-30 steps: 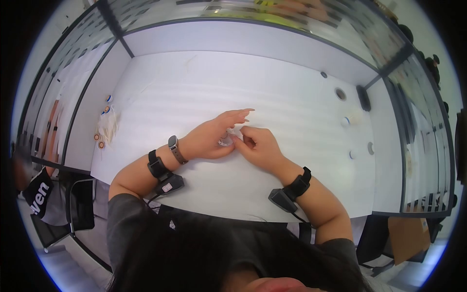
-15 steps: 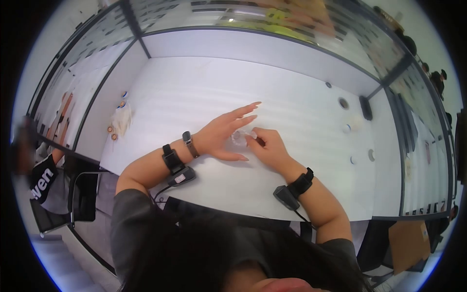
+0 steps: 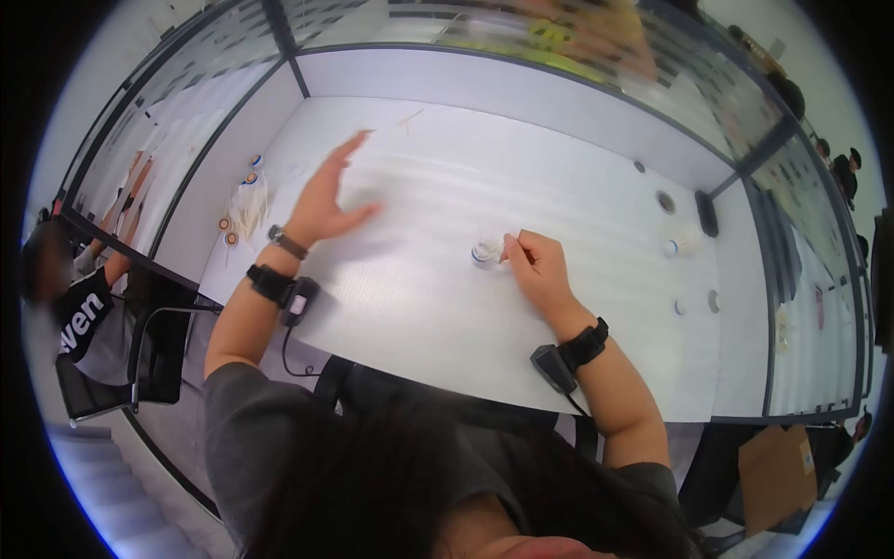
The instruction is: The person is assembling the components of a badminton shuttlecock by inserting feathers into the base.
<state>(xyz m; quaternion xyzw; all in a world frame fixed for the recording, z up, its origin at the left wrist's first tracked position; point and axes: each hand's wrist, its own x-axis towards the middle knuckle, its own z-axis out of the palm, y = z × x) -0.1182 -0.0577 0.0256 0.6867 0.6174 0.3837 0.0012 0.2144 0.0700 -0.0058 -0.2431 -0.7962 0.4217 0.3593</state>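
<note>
A small clear-and-white round container with a blue rim (image 3: 483, 253) is near the middle of the white table (image 3: 419, 307). The fingertips of my right hand (image 3: 540, 270) are pinched together at its right side; whether they grip its rim or something small there is too fine to tell. My left hand (image 3: 326, 200) is raised over the left part of the table, empty, with thumb and fingers apart. Beyond it, two thin pale sticks (image 3: 407, 122) lie on the tabletop. Left of that hand are several pale, stringy-looking pieces with round blue or orange ends (image 3: 247, 207).
Low white panels with dark frames (image 3: 521, 88) border the table. On the right are a pale blue-ended piece (image 3: 681, 246), a small blue-and-white cap (image 3: 679, 306), a cable hole (image 3: 665, 202) and a dark object (image 3: 707, 213). A person (image 3: 93, 317) sits at the left.
My left hand has moved away from the clear container, to the left and farther out. My right hand has stayed beside it, shifting slightly. The view has tilted a little, bringing the thin sticks into sight.
</note>
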